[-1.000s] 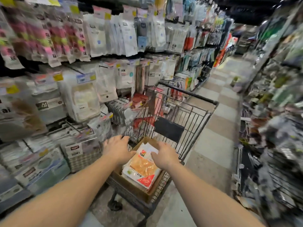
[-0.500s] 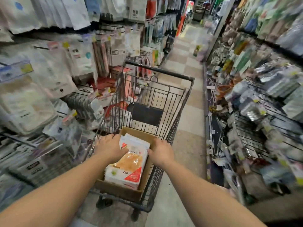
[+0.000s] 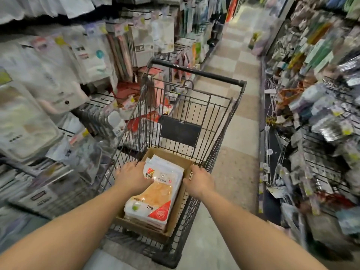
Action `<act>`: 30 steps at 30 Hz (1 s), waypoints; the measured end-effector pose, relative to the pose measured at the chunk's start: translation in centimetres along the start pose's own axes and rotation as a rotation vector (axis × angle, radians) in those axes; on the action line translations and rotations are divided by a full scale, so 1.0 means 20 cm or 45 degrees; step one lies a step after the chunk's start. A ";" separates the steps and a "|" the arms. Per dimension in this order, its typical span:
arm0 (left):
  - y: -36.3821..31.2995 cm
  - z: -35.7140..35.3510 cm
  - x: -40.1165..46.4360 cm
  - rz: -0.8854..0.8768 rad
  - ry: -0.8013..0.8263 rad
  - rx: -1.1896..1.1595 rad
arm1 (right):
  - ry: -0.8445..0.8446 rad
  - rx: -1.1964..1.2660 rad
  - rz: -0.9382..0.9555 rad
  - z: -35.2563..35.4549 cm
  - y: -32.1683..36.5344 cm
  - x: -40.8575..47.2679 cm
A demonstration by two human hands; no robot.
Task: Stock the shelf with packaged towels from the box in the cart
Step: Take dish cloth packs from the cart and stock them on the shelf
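Note:
A brown cardboard box sits in the near end of a black wire cart. It holds a stack of packaged towels, white packs with an orange window and a red corner. My left hand lies over the box's left wall, fingers curled down, thumb on the top pack. Over the right wall, close to the cart's wire side, curl the fingers of my right hand. The shelf at left hangs full of white packaged goods.
The cart's black handle bar is at its far end. Another rack of hanging goods lines the right side. A tiled aisle floor runs between the racks to the far end.
The view has swung right and down the aisle, so the cart now sits in the middle. Both hands have stayed on the sides of the box.

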State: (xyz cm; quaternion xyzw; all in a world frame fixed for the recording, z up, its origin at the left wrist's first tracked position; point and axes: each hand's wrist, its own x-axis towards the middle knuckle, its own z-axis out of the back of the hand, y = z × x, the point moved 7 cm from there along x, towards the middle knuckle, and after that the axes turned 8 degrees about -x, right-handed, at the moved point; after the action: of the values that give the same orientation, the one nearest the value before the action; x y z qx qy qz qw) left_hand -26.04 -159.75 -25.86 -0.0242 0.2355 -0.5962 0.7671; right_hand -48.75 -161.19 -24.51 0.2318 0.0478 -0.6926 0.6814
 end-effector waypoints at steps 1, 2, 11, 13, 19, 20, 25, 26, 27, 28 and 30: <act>0.00 -0.01 0.01 0.007 0.003 0.010 | 0.015 -0.006 0.006 -0.01 -0.01 0.03; 0.00 -0.02 0.02 0.013 0.007 0.023 | 0.032 -0.013 0.015 -0.04 -0.02 0.06; 0.08 -0.18 0.16 0.093 0.145 0.051 | 0.160 0.055 -0.015 -0.21 -0.05 0.20; 0.11 -0.24 0.21 0.075 0.197 0.051 | 0.175 0.072 -0.042 -0.25 -0.07 0.22; 0.23 -0.40 0.35 0.060 0.338 -0.002 | 0.264 0.155 -0.171 -0.44 -0.05 0.28; 0.25 -0.42 0.38 0.061 0.362 -0.013 | 0.285 0.172 -0.189 -0.48 -0.04 0.29; 0.41 -0.61 0.49 0.156 0.493 -0.179 | 0.377 0.239 -0.273 -0.73 0.01 0.38; 0.44 -0.65 0.51 0.186 0.517 -0.214 | 0.401 0.244 -0.300 -0.79 0.02 0.40; 0.46 -0.69 0.52 0.213 0.539 -0.249 | 0.427 0.253 -0.328 -0.85 0.03 0.42; 0.48 -0.73 0.53 0.239 0.552 -0.281 | 0.452 0.275 -0.360 -0.90 0.03 0.44; 0.52 -0.80 0.56 0.284 0.560 -0.328 | 0.477 0.336 -0.423 -1.00 0.03 0.47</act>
State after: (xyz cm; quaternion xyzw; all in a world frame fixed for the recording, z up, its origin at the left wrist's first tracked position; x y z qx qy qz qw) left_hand -20.93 -163.11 -47.16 0.0346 0.4716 -0.4640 0.7491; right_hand -42.75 -162.18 -45.77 0.4315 0.1196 -0.7401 0.5017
